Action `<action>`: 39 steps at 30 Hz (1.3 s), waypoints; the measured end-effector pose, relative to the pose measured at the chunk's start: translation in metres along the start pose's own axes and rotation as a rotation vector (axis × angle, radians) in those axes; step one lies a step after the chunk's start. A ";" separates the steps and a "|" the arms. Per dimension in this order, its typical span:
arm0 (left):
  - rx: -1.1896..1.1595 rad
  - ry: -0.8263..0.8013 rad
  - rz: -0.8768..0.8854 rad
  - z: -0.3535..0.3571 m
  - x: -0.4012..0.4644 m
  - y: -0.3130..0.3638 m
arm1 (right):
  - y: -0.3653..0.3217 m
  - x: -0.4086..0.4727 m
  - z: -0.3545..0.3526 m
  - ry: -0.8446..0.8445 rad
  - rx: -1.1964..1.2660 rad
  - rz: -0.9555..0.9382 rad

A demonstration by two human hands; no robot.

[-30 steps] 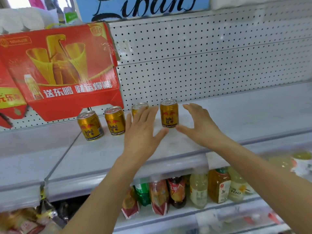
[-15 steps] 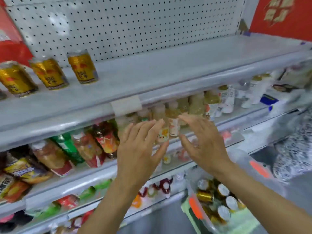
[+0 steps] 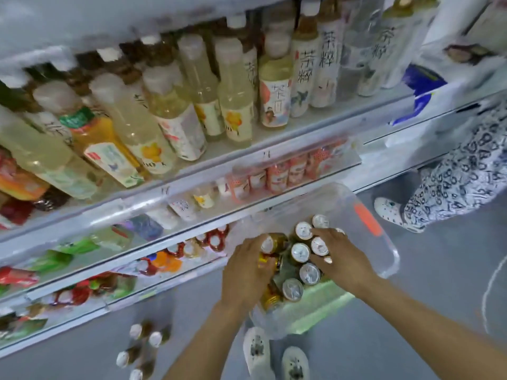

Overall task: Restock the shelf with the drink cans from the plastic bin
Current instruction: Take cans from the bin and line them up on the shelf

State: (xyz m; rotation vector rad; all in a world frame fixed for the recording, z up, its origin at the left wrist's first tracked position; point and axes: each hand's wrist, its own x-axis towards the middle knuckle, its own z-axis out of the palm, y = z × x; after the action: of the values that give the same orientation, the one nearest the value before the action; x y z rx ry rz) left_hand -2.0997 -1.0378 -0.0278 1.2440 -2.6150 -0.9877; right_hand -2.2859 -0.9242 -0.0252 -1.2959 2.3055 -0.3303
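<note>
A clear plastic bin [image 3: 393, 256] with an orange latch stands on the floor at the foot of the shelving. Several gold drink cans [image 3: 300, 252] with silver tops stand and lie inside it. My left hand [image 3: 245, 272] is down in the bin's left side, fingers curled over a gold can [image 3: 274, 242]. My right hand [image 3: 341, 259] lies over the upright cans, index finger and thumb either side of one can top [image 3: 319, 246], fingers fairly straight. The upper shelf with the placed cans is out of view.
Shelves full of tea and juice bottles [image 3: 236, 111] rise behind the bin. A few small bottles [image 3: 142, 346] stand on the floor at the left. My shoes [image 3: 258, 349] are below the bin. Another person's patterned trouser leg and white shoe [image 3: 389, 212] stand at the right.
My view has swung down from the upper shelf to the floor. Both hands have dropped from in front of the shelves into the bin and reached the cans.
</note>
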 end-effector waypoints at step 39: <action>-0.683 0.139 -0.580 0.044 0.043 -0.009 | 0.022 0.038 0.027 0.021 0.556 0.242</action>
State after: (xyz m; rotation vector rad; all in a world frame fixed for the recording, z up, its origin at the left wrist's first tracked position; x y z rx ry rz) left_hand -2.1375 -1.0504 -0.0758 1.7719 -1.5756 -1.6084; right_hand -2.3051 -0.9443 -0.0682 -0.7343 2.1344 -0.8302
